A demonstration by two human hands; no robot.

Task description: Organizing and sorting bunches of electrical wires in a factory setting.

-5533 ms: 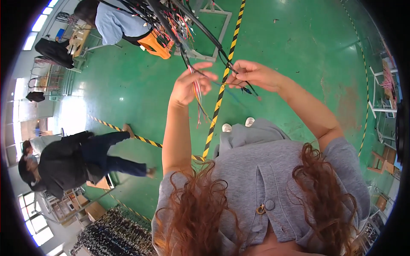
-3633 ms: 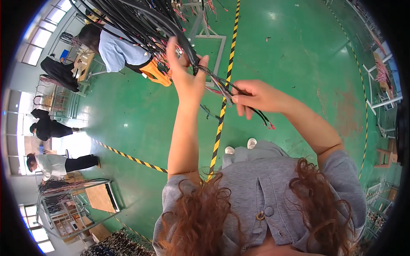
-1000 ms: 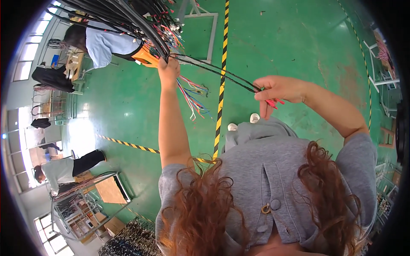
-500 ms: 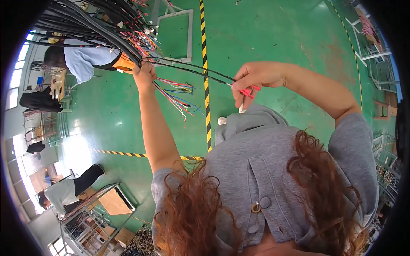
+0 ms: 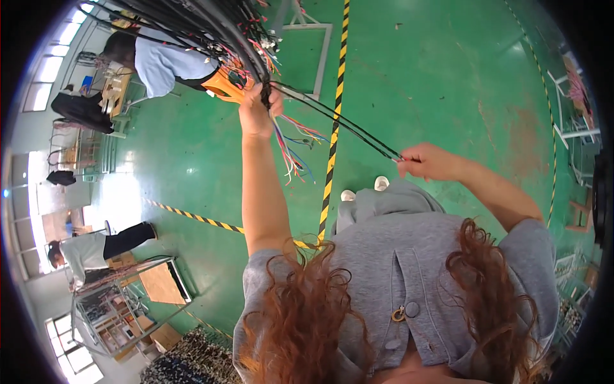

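My left hand [image 5: 257, 114] is closed around a black cable [image 5: 246, 54], below a big bunch of hanging cables. Loose coloured wire ends [image 5: 294, 152], red, white, blue and yellow, fan out beneath the fist. Two thin black cords [image 5: 348, 123] run taut from that hand down to my right hand [image 5: 430, 161]. The right fingers are pinched on the cords' ends, at chest height over the floor. Whether anything else sits inside the right palm is hidden.
A mass of black cables [image 5: 192, 29] hangs at the upper left, with a person in a light blue top [image 5: 157, 61] behind it. Another person [image 5: 89, 253] bends beside a rack at lower left. A metal frame [image 5: 325, 61] stands on the green floor, near striped tape [image 5: 339, 96].
The view has shifted, and both hands appear further right. My right hand has drawn away from the left, stretching the cords. The red-handled tool in my right hand no longer shows.
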